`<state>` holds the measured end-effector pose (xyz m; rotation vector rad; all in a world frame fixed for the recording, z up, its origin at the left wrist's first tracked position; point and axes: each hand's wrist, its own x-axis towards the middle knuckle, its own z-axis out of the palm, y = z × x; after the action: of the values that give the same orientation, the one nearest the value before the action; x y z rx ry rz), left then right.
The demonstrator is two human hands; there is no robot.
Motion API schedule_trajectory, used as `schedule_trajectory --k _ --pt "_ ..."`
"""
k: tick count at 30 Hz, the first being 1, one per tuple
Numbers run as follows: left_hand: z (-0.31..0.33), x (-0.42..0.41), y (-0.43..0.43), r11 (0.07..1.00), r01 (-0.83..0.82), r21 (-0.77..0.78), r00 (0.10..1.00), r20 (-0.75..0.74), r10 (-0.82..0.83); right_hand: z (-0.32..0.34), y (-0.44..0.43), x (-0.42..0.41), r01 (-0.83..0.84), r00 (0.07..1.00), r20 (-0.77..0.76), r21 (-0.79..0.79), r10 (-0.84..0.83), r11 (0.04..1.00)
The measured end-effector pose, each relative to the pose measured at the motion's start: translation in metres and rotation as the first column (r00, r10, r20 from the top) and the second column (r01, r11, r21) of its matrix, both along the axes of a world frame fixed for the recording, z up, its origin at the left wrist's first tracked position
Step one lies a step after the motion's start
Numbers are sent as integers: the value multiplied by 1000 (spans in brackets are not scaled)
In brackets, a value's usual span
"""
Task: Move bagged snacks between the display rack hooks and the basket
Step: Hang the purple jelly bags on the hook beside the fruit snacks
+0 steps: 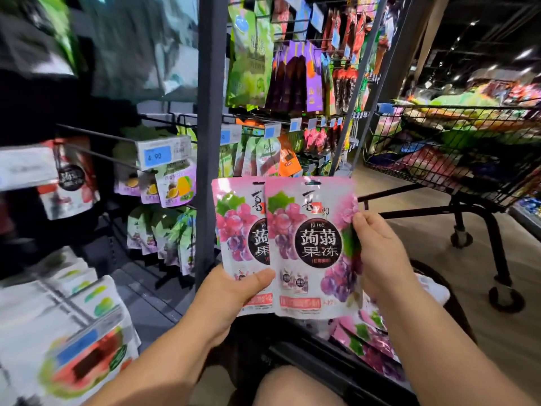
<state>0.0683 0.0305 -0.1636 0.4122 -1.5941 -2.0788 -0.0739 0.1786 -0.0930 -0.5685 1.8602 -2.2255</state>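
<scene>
Basket (316, 361) sits lowest, with pink grape bags (371, 341) lying inside. Above it, the left hand (234, 291) clamps the rear bag (234, 230), thumb across its lower front. The right hand (380, 259) curls its fingers round the overlapping front bag (313, 244) at its right edge. Beyond, rack hooks (96, 139) carry hanging snacks.

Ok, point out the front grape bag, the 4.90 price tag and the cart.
front grape bag (314, 247), head view, black round label.
4.90 price tag (158, 156), head view, blue panel.
cart (424, 159), head view, wire side wall.
</scene>
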Motion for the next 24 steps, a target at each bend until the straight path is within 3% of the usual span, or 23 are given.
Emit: schedule_trajectory --k 5,9,13,16,19,24 --pt "12 20 -5 1000 -3 -24 1000 18 3 6 -29 13 -29 997 69 -22 31 999" --pt "27 50 -17 985 -145 -95 986 67 151 16 -54 31 -147 988 38 -76 151 986" --pt "50 81 -27 943 -305 -132 949 44 313 31 -76 59 -427 902 -6 -158 431 890" --pt "72 104 -35 893 -424 -154 903 5 430 33 -90 71 -606 790 -120 2 601 796" --pt "93 125 -40 828 -528 -190 846 -32 532 39 -104 85 -668 697 -174 193 696 718" --pt "120 155 -42 736 -641 -216 763 -73 643 53 -129 104 -697 653 -286 137 702 704"
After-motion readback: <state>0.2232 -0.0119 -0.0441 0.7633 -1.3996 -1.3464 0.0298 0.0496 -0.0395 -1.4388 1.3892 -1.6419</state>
